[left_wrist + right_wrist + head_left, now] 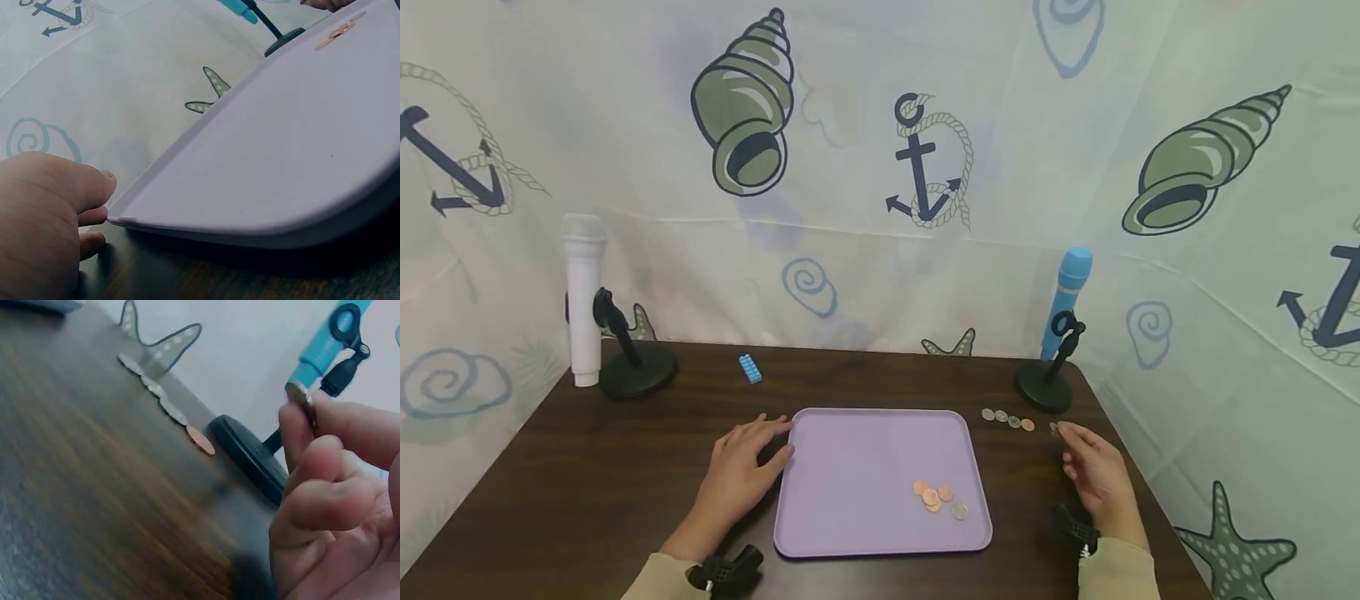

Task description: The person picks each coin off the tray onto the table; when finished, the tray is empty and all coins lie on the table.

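My right hand (1097, 475) pinches a silvery coin (301, 397) between thumb and fingertip, held above the table to the right of the tray. Just left of it lies a row of coins: three silvery ones, then a copper coin (200, 440) nearest the hand. A light purple tray (857, 475) lies at the middle of the table. Several copper coins (931, 497) are gathered in its lower right part, with a silvery coin (959, 510) beside them. My left hand (745, 467) rests at the tray's left edge, fingers extended and fingertips at the rim.
A blue toy microphone (1066, 300) leans in a black stand (1043, 385) behind the coin row. At the back left stand a white microphone (585, 300) and another black stand (638, 371). A small blue toy brick (749, 369) lies near the back edge of the table (595, 467).
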`<action>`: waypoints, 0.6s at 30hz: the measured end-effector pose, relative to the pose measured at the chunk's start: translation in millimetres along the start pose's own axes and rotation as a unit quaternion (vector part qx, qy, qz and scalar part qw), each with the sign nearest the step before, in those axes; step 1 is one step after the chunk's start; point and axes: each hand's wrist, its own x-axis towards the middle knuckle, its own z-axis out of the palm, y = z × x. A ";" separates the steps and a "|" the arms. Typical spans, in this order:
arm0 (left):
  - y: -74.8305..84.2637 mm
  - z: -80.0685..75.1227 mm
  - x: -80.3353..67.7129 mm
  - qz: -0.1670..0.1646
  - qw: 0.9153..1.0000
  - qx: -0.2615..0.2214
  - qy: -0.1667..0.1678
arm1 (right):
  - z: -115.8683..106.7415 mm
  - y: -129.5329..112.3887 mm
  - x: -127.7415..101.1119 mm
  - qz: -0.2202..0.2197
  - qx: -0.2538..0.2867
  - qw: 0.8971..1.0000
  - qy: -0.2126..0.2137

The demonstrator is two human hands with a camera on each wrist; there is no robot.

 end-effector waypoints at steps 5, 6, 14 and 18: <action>1.4 -2.3 1.3 0.002 1.000 0.001 -0.002 | 7.4 1.8 4.1 0.007 -0.111 0.993 0.047; 1.6 -2.9 1.5 0.002 1.000 0.001 -0.002 | 9.3 1.7 4.7 0.008 -0.126 0.991 0.052; 3.2 -4.7 3.4 0.002 1.000 0.005 -0.006 | 12.5 3.7 7.8 0.007 -0.155 0.985 0.078; 3.5 -1.1 2.4 0.001 1.000 0.002 -0.003 | 9.7 4.5 9.8 0.000 -0.162 0.984 0.080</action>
